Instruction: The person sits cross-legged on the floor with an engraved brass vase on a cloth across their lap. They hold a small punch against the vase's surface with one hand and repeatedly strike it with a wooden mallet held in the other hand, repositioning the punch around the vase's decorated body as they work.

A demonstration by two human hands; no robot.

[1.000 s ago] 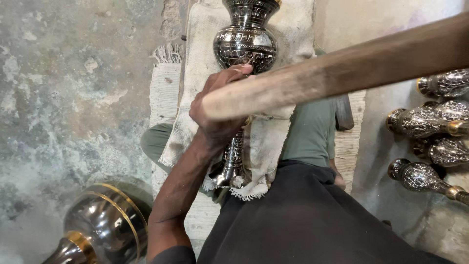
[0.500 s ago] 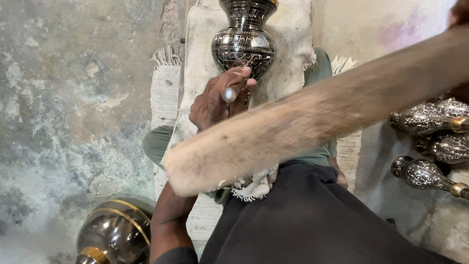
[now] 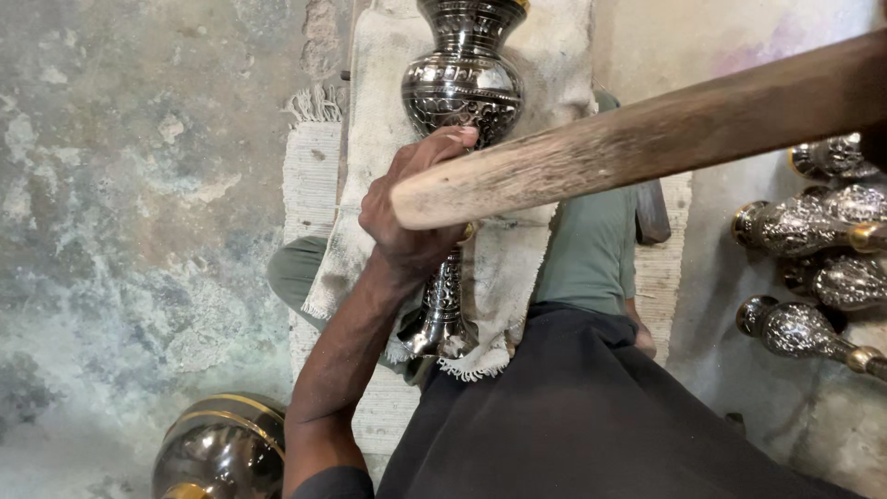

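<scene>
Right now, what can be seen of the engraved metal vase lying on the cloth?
The engraved metal vase is dark, polished silver-toned metal with fine chased patterns. It has a bulbous body, a narrow patterned stem and a flared end near the person's lap. It lies lengthwise on a frayed white cloth. The left hand grips its stem; a wooden handle crosses above it.

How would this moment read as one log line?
left hand: on engraved silver metal vase | vase: lying on white cloth | thick wooden handle: crossing above | right hand: unseen

I see the vase (image 3: 462,92) lying on the cloth (image 3: 554,37) across my lap, a wooden handle (image 3: 647,139) crossing above it, more vases (image 3: 804,226) on the floor (image 3: 139,185) to the right, a pot (image 3: 222,453) at lower left.
</scene>
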